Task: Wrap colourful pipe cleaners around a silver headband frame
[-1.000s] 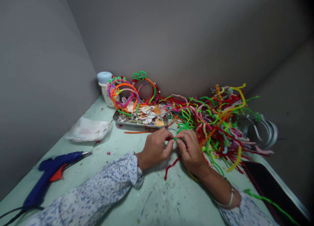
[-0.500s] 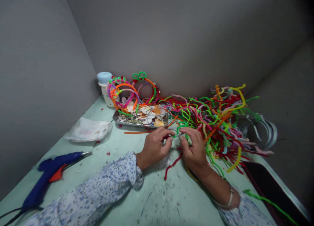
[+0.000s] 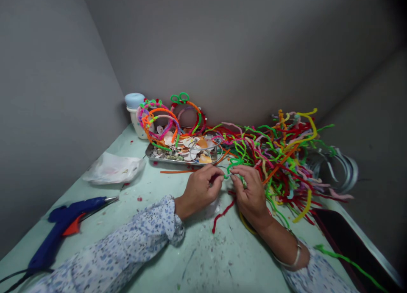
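My left hand (image 3: 202, 190) and my right hand (image 3: 252, 195) face each other over the table, thumbs and fingertips pinched. Between them runs a green pipe cleaner (image 3: 226, 177) on a thin grey band, which looks like a headband; much of the band is hidden by my fingers. Curled green loops (image 3: 235, 161) stand just beyond my fingertips. A dark red pipe cleaner (image 3: 219, 220) lies bent on the table below my hands. Past my right hand spreads a tangled heap of coloured pipe cleaners (image 3: 270, 151).
A metal tray (image 3: 170, 160) holds shells, with wrapped headbands (image 3: 160, 110) standing on it. A white-and-blue bottle (image 3: 135, 110) stands behind. At left are a plastic bag (image 3: 112, 169) and a blue glue gun (image 3: 51, 238). Silvery bands (image 3: 348, 170) and a dark flat device (image 3: 343, 238) lie right.
Both hands keep their pinch at nearly the same place. The fingers of my right hand have shifted slightly on the band; everything else on the table stays put.
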Tool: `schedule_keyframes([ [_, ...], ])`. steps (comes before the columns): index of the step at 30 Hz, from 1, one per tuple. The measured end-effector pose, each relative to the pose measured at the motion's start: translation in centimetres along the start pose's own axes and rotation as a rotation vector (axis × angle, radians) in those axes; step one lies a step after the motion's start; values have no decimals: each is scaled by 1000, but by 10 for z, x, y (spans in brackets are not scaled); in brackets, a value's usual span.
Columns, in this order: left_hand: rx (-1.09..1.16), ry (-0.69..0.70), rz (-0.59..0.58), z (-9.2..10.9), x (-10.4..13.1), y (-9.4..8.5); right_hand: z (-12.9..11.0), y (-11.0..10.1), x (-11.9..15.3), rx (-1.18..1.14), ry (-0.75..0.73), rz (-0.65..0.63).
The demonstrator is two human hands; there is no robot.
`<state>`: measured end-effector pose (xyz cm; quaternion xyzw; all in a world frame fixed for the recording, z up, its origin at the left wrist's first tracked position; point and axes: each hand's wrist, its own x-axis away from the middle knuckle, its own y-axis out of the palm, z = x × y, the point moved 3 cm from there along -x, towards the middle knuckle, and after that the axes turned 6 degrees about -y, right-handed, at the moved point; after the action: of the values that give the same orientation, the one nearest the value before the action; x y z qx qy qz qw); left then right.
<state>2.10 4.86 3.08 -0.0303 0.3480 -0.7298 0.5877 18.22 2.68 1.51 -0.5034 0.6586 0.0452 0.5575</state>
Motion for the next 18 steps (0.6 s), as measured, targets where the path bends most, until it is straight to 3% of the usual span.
schedule_keyframes([
  [5, -54, 19, -16, 2, -1, -1, 1, 0, -1, 1, 15, -16],
  [10, -30, -5, -1, 3, -4, -3, -8, -7, -2, 40, -29, 111],
  [18, 132, -98, 19, 1, -7, -3, -7, 2, -1, 30, -69, -51],
])
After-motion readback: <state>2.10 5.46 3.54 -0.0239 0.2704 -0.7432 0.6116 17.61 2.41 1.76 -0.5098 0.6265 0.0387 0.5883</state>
